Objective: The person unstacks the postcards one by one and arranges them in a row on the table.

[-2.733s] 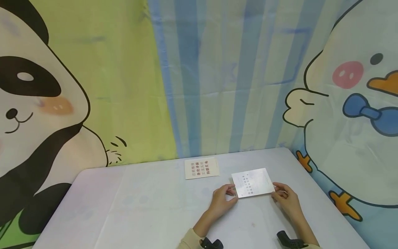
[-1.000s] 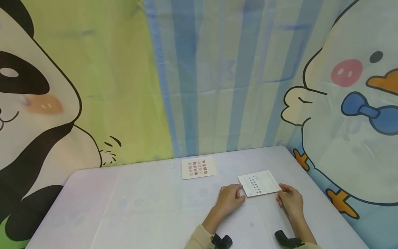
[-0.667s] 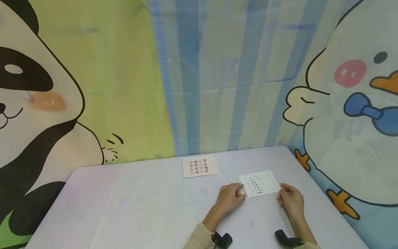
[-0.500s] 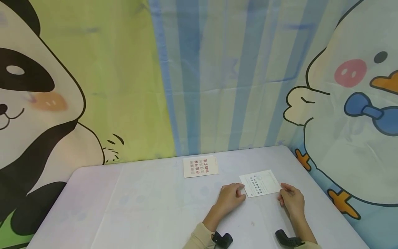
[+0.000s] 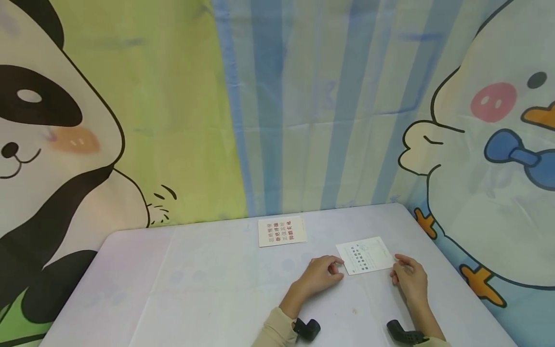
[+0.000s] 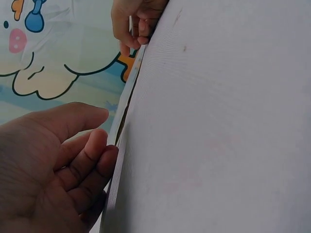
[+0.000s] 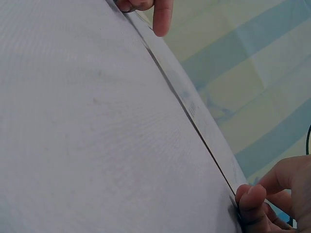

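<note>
A white card (image 5: pixel 368 255) printed with dark characters and faint line drawing lies face up on the white table. My left hand (image 5: pixel 322 273) is beside its left edge, fingers loosely bent and thumb apart from them. In the left wrist view that hand (image 6: pixel 73 165) has nothing between thumb and index finger, its fingertips right at the card's edge. My right hand (image 5: pixel 409 279) is at the opposite short edge, index finger and thumb tips close to the corner. The right wrist view has the card (image 7: pixel 194 111) nearly edge-on, with the right fingertips (image 7: pixel 251 196) overlapping its near end.
A small pile of cream cards (image 5: pixel 282 231) with red and grey characters lies near the table's back edge, left of the white card. Behind the table (image 5: pixel 195 289) hangs a curtain (image 5: pixel 295 106) with a panda and a duck printed on it. Black devices sit on both wrists.
Earlier both hands held the card, tilted, by its ends. It has come down a little to the right and now lies flat, and the left fingers have loosened from its edge.
</note>
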A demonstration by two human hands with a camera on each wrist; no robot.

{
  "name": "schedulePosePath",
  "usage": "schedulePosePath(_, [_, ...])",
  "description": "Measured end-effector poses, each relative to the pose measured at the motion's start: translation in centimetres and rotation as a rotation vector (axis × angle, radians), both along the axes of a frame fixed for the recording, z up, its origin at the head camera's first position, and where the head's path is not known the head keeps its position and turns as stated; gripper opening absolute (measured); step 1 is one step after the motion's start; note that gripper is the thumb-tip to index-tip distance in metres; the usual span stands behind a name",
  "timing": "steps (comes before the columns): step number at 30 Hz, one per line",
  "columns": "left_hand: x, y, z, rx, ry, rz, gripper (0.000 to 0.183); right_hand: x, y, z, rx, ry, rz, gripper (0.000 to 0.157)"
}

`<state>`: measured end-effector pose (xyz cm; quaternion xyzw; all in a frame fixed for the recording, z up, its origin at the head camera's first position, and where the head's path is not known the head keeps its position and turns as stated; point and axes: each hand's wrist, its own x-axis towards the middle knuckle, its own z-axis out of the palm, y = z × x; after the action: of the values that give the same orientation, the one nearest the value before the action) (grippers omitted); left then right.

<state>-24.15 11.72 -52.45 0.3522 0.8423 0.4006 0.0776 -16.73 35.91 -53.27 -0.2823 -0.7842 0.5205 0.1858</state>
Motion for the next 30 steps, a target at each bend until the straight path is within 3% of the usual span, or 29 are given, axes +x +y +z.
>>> schedulePosePath(8, [-0.2,-1.3,0.6,0.02,-0.081,-0.024,0.028,-0.3,-0.5,0.0,-0.027,0.178,-0.136,0.024])
schedulePosePath(18, [-0.8,-2.9,0.7,0.06,-0.168,-0.059,0.027,-0.1,-1.0,0.9,0.085,0.229,-0.22,0.03])
schedulePosePath(24, [-1.0,-4.0,0.6,0.057,-0.175,-0.065,0.027,-0.1,-1.2,1.2,0.097,0.241,-0.209,0.029])
schedulePosePath(30, [-1.0,-5.0,0.4,0.048,-0.183,-0.066,0.027,-0.4,-2.8,1.0,0.107,0.286,-0.14,0.025])
